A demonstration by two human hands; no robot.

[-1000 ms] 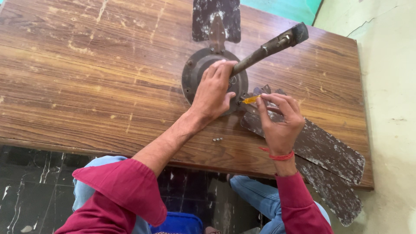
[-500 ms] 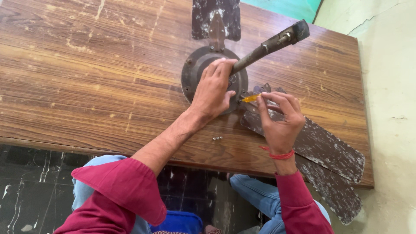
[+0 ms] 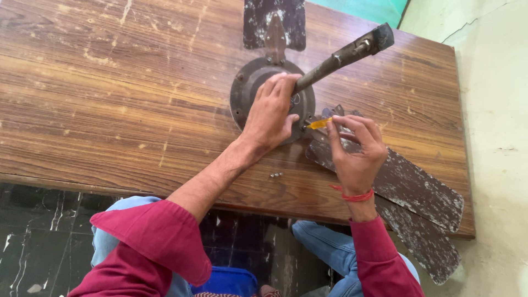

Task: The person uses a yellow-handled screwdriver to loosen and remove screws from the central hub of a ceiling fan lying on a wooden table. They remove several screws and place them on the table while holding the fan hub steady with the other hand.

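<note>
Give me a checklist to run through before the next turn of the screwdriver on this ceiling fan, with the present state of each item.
1. Left hand pressed flat on the fan motor to steady it: ok.
2. Right hand gripping the yellow-handled screwdriver: ok.
3. Screwdriver tip seated in a screw head: cannot tell, the tip is hidden by the left hand.
4. Fan resting fully on the wooden table: not ok, the ends of the two lower blades overhang the table edge.
5. Loose screws set aside on the table, clear of both hands: ok.
6. Down rod clear of the right hand: ok.
</note>
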